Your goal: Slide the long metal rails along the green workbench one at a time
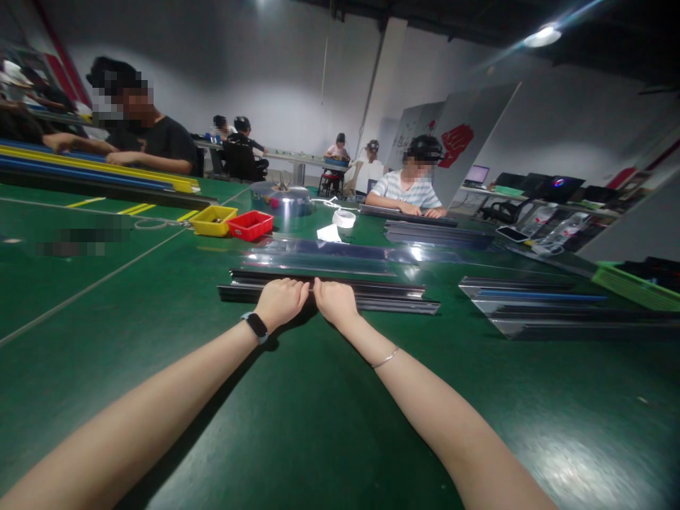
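A long black channel-shaped strip (393,297) lies crosswise on the green table in front of me. My left hand (282,303) is closed over its middle, fingers curled down on the far side. Close beside it, my right hand (336,301) is closed on the same strip, with the two thumbs nearly meeting. The strip's ends stick out to either side of my hands. What my fingertips press on is hidden behind the strip. Just beyond lies a clear plastic sheet or strip (324,256), shiny with reflections.
More dark strips (557,312) lie to the right, near a green basket (637,283). A yellow bin (213,221), a red bin (251,225), a metal round coil (281,202) and a white tape roll (344,219) stand farther back. Co-workers sit across the table and at the left.
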### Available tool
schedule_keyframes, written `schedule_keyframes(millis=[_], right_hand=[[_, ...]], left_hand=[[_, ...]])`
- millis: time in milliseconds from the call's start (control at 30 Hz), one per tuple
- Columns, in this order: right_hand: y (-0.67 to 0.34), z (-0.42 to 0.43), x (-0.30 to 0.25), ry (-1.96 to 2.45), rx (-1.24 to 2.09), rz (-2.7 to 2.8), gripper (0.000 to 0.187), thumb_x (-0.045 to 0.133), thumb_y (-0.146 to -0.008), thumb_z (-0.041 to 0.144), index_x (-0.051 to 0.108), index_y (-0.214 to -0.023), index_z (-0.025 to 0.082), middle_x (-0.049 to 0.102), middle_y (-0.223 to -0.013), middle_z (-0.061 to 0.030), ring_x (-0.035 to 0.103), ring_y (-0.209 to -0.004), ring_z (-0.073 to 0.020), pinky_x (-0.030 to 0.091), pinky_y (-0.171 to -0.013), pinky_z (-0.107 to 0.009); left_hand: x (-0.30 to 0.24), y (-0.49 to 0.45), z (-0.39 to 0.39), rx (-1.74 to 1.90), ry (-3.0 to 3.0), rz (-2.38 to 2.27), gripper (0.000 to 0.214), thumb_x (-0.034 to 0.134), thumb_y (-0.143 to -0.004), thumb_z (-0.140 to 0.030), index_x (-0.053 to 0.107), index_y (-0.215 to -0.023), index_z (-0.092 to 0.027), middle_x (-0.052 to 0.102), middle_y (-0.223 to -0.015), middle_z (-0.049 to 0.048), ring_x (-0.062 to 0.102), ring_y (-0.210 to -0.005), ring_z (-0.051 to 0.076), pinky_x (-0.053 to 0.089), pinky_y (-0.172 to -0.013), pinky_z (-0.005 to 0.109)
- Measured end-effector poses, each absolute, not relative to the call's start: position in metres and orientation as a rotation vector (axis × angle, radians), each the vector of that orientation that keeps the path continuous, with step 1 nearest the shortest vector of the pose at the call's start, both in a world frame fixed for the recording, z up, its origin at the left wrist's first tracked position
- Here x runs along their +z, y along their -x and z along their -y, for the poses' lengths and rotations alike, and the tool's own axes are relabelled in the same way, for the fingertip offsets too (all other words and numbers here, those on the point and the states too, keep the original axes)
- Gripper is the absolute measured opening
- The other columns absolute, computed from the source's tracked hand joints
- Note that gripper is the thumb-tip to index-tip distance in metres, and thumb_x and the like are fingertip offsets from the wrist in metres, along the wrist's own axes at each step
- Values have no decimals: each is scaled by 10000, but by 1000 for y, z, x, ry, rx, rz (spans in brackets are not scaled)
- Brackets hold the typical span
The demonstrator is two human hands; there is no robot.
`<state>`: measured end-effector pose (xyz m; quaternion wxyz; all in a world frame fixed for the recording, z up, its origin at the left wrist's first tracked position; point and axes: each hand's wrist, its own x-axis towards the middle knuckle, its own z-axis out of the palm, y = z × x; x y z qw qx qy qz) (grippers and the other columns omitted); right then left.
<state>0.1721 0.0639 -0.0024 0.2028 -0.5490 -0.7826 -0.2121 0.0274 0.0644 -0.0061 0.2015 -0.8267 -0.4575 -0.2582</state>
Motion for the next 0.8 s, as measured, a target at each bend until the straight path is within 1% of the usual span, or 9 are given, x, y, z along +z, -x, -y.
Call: schedule_keyframes(millis=[233,567,800], right_hand=[[-171,-64,-3,1575,-593,2216,494,201,-901,288,622,-691,139,642,-638,-72,592,-589,-150,344,-503,-215],[-169,-63,-1,1578,-566,2242,494,188,-906,303,614,-708,150,642,-648,-62,593,-602,-142,332,-508,-207],[-169,-62,1,1556,-575,2227,481,165,-912,294,604,-767,161,648,-672,-53,594,-625,-135,332,-536,-207]], left_hand=[[-8,-27,-65,-663,2322,1270,399,247,-874,-321,558,-692,-150,592,-628,69,534,-636,165,350,-606,292],[-6,-28,-63,-682,2310,1312,364,247,-875,-326,538,-733,-158,590,-635,65,535,-626,173,337,-572,289],[-4,-28,-61,-702,2285,1336,327,248,-877,-316,512,-763,-162,587,-659,58,531,-651,165,340,-594,281]])
